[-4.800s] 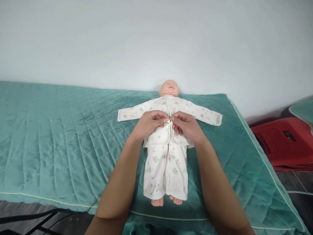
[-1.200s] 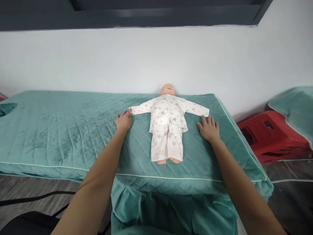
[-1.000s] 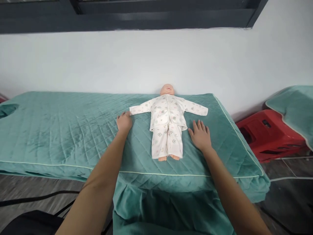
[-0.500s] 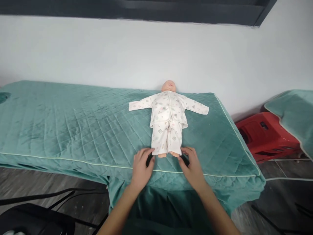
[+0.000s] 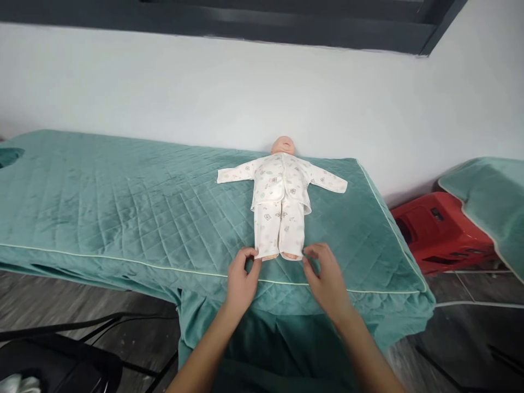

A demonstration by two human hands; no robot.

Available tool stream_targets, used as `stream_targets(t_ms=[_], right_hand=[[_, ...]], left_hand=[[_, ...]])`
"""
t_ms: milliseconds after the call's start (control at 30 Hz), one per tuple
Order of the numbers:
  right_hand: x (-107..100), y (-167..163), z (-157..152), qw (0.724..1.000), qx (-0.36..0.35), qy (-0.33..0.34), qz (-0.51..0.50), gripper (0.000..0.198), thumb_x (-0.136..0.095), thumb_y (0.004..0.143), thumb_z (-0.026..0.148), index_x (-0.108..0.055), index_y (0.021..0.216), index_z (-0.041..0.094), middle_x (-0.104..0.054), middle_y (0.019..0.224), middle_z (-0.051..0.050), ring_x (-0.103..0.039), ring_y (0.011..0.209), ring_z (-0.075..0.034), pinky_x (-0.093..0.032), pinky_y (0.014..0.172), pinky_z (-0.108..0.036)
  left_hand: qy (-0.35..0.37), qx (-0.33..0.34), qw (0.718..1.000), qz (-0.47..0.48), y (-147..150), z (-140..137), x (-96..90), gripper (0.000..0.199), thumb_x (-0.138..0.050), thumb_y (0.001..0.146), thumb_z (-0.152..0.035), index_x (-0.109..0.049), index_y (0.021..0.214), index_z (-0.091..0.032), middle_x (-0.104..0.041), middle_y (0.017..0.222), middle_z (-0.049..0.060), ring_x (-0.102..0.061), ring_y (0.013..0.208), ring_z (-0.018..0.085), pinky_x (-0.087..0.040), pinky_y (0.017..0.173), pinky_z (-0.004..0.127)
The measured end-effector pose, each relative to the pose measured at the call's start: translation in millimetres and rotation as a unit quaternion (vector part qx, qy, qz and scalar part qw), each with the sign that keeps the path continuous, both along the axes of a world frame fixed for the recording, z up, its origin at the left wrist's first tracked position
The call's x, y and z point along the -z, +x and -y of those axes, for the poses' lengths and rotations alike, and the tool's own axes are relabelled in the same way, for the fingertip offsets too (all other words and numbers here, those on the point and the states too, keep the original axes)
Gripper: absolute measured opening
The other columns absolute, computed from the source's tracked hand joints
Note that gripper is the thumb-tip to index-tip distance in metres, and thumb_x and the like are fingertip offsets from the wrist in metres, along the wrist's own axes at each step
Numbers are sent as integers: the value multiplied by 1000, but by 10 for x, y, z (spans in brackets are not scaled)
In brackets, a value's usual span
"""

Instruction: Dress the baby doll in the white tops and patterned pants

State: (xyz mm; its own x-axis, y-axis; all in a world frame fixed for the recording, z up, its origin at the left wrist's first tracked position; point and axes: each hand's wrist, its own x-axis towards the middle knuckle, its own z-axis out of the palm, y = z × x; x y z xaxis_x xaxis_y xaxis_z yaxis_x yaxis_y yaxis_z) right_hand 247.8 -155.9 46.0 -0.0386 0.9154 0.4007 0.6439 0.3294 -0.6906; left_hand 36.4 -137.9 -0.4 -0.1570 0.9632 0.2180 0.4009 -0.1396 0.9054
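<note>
A baby doll [image 5: 283,145] lies on its back on a green quilted bed cover, its head toward the wall and its arms spread. It wears a white printed jacket [image 5: 275,177] and matching trousers [image 5: 268,226]. My left hand [image 5: 242,275] pinches the outer hem of the trouser leg on the left. At the other leg's outer hem, my right hand [image 5: 326,278] pinches the cloth between thumb and fingers. The doll's feet are mostly covered by the hems.
The green quilted cover [image 5: 164,229] drapes over a bed against a white wall [image 5: 204,87]. A red plastic stool [image 5: 446,232] stands at the right, beside another green cover [image 5: 491,191]. A black chair [image 5: 53,363] is at the lower left.
The trouser hems have come down over the doll's feet, which showed more before. Both hands remain at the hems, and the camera view has shifted slightly.
</note>
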Motion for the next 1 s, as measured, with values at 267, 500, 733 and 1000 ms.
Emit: stream_targets(t_ms=[267,500,733,1000], right_hand=[[-152,-392,-138,980,-84,1,178,38,-54,94,11,-52,131,19,-60,123,-12,-52,117,-29,-43,105,-51],[-122,-454,-285,973,-117,9,198,13,-53,98,16,-58,109,19,-64,105,-7,-58,104,-24,-35,114,-53],[-60,-366,-259,978,-141,17,153,15,-46,99,10,-56,106,19,-62,101,-6,-58,101,-23,-39,113,-53],[-60,-67,-165,992,-121,-10,19,29,-56,97,16,-54,124,26,-58,128,-8,-54,124,-24,-50,105,-44]], left_hand=[[21,-20,999,38,-13,28,8,11,-62,89,-30,-65,94,-21,-69,90,1,-65,86,15,-50,81,28],[-21,-2,997,80,-59,15,99,14,-62,91,-33,-63,96,-21,-68,92,1,-66,82,16,-51,81,31],[28,29,998,-42,-143,37,68,3,-58,91,-22,-61,92,-21,-66,88,0,-63,78,14,-51,74,28],[150,76,968,-184,-86,-19,-236,20,-58,92,-17,-60,111,-22,-59,122,8,-58,118,20,-51,101,39]])
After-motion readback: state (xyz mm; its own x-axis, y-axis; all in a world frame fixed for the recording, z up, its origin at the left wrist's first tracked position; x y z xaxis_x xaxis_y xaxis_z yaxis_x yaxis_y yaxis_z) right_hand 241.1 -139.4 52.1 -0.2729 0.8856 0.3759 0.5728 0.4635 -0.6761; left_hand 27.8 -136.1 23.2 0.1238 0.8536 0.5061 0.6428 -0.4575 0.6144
